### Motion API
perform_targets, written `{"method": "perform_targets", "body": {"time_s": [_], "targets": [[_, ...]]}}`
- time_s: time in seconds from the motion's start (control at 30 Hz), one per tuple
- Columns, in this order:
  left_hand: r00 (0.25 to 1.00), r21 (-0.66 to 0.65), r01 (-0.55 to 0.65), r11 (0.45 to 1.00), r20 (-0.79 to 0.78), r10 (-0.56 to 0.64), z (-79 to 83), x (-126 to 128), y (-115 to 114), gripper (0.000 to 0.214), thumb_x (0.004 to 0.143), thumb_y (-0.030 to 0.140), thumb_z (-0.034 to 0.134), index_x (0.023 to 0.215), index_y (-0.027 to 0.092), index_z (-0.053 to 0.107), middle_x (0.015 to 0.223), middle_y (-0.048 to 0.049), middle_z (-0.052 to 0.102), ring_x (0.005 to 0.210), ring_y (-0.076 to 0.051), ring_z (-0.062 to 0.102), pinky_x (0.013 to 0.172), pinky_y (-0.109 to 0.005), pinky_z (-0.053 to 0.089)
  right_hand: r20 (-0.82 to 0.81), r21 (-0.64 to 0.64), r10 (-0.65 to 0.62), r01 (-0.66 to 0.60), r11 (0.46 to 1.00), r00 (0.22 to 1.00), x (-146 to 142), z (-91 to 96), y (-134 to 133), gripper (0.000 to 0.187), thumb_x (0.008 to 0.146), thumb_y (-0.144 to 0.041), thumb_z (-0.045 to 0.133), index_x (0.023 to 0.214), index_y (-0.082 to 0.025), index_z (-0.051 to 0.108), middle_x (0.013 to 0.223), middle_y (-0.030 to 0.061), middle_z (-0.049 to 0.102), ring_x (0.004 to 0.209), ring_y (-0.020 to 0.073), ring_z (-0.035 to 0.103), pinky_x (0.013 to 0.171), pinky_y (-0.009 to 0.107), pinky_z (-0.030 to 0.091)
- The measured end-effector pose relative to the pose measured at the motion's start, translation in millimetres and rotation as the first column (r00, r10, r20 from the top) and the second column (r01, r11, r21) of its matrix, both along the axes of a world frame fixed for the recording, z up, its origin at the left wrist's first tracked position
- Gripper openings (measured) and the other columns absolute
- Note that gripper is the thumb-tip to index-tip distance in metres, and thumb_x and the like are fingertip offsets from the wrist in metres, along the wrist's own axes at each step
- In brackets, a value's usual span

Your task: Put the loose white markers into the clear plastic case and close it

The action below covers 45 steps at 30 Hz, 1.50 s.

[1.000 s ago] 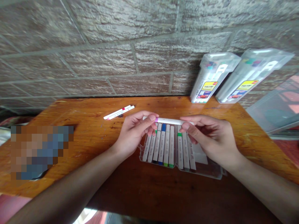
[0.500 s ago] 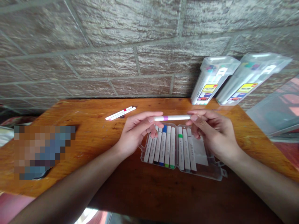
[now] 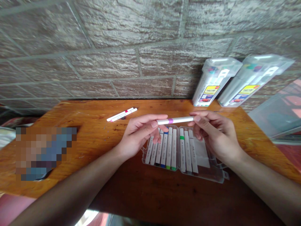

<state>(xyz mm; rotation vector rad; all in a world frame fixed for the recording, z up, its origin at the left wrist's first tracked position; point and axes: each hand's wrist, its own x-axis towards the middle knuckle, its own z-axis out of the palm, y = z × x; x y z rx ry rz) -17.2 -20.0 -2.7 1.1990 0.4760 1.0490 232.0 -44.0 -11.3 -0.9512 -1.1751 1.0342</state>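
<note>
A white marker with a purple band (image 3: 182, 120) lies almost level between my two hands, above an open clear plastic case (image 3: 211, 174). My left hand (image 3: 141, 131) pinches its left end between thumb and fingers. At the other end, my right hand (image 3: 213, 133) grips the tip with thumb and forefinger. Below, the left half of the case holds several white markers (image 3: 162, 150) in a row, some with blue or green ends. In the right half are a green-banded marker (image 3: 182, 150), two more markers beside it and a white paper slip (image 3: 201, 152).
Two white markers (image 3: 122, 115) lie on the wooden table (image 3: 89, 125) at the back left. Two clear marker boxes (image 3: 209, 81) with yellow labels stand against the brick wall (image 3: 155, 62). A blurred-out, pixelated object (image 3: 47, 153) is at the left.
The marker's left end has dipped slightly and shifted a little to the right, together with my left hand's fingers. My right hand stays almost where it was, still holding the other end.
</note>
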Motion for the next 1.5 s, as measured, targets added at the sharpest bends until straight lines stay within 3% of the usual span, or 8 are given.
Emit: {"method": "perform_targets", "body": {"time_s": [0.47,0.83,1.5], "targets": [[1.000,0.008,-0.022,1.000,0.000,0.022,-1.2,1.7,1.9,0.023,0.096,0.031,0.076,0.116,0.022,0.084,0.088,-0.0065,0.082,0.055,-0.009,0.062,0.058,-0.024,0.054,-0.013,0.038,-0.011,0.011,0.999,1.000,1.0,-2.6,-0.4,0.011,0.094,-0.030,0.081,0.103,-0.023,0.083,0.079,0.0021,0.078,0.045,0.0073,0.054,0.040,0.022,0.040],[0.988,-0.059,-0.134,0.989,-0.079,0.130,-0.5,4.5,4.1,0.019,0.092,0.029,0.080,0.107,0.019,0.086,0.080,-0.0058,0.081,0.056,-0.007,0.063,0.060,-0.019,0.054,0.028,0.049,-0.028,0.026,0.998,0.999,-0.7,1.4,-3.4,0.013,0.092,-0.033,0.083,0.100,-0.022,0.082,0.074,0.0021,0.077,0.044,0.0075,0.054,0.040,0.021,0.042],[0.965,0.025,-0.164,0.986,-0.204,0.166,-7.3,2.7,6.7,0.016,0.089,0.030,0.085,0.103,0.022,0.086,0.078,-0.0011,0.079,0.062,-0.006,0.066,0.058,-0.014,0.054,0.178,0.103,-0.055,0.037,0.994,0.982,-1.9,3.0,-9.6,0.013,0.094,-0.033,0.081,0.101,-0.022,0.080,0.074,0.0025,0.077,0.046,0.0098,0.056,0.044,0.024,0.043]]}}
